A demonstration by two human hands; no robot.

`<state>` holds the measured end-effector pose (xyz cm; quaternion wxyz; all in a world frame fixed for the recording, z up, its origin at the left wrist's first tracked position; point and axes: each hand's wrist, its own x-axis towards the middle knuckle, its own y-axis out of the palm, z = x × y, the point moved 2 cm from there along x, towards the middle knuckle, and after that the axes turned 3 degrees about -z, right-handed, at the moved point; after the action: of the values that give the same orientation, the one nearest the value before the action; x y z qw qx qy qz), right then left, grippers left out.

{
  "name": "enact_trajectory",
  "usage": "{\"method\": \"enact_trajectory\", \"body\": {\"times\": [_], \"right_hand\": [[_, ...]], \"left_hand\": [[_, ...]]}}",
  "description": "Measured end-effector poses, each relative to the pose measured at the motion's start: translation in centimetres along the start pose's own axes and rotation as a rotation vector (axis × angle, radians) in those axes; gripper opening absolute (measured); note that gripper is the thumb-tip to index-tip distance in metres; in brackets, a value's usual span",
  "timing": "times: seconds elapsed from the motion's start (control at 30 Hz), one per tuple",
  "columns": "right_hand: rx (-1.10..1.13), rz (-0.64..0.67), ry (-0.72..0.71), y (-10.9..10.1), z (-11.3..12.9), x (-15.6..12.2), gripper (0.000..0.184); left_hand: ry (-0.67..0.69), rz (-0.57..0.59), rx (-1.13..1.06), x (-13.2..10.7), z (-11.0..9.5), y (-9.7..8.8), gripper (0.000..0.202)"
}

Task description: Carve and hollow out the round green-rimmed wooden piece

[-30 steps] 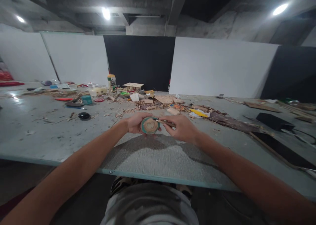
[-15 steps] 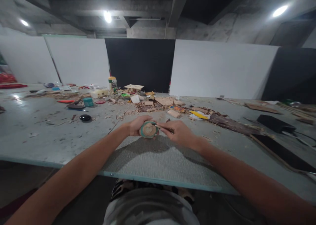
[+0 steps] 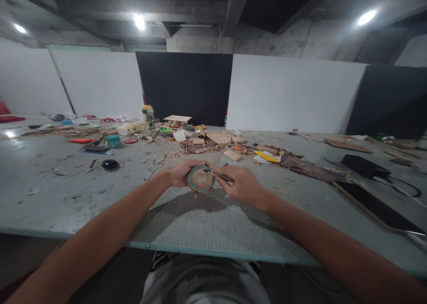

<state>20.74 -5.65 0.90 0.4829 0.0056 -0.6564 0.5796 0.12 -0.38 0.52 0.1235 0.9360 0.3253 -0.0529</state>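
Observation:
Held over the near side of the table, a round wooden disc [image 3: 200,179] has a green rim and a pale, uneven middle. My left hand [image 3: 183,172] is closed around its left side, with fingertips showing below it. A slim brown-handled hand tool [image 3: 224,177] is pinched in my right hand [image 3: 243,183]. The tool's tip meets or hovers just over the disc's upper right part; contact is hard to make out, and so is the tip's exact shape.
Wood shavings and small wooden blocks [image 3: 232,155] lie beyond my hands. Further right are a yellow tool [image 3: 267,156], a bark-covered log piece [image 3: 302,168], a black box [image 3: 365,166] and a dark flat panel [image 3: 380,206]. A black oval object [image 3: 110,164] and teal container [image 3: 113,140] stand left.
The disc has tilted a little, so its face shows more fully. The tool tip has moved slightly inward over the disc. The whole view has shifted a bit.

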Motion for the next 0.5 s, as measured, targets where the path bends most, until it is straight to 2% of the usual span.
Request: {"method": "enact_trajectory", "body": {"times": [0.13,0.2,0.37,0.5], "right_hand": [[-0.019,0.0,0.019,0.0,0.4,0.1,0.031],[-0.011,-0.003,0.036,0.0,0.8,0.2,0.032],[-0.015,0.004,0.125,-0.2,1.1,0.4,0.029],[0.028,-0.043,0.102,-0.2,0.2,0.4,0.024]], "left_hand": [[-0.002,-0.083,0.063,0.3,0.3,-0.1,0.033],[-0.018,-0.113,0.012,0.7,0.6,-0.2,0.034],[0.027,-0.063,-0.08,1.0,0.7,-0.5,0.043],[0.129,-0.04,-0.131,0.6,0.4,-0.1,0.043]]}}
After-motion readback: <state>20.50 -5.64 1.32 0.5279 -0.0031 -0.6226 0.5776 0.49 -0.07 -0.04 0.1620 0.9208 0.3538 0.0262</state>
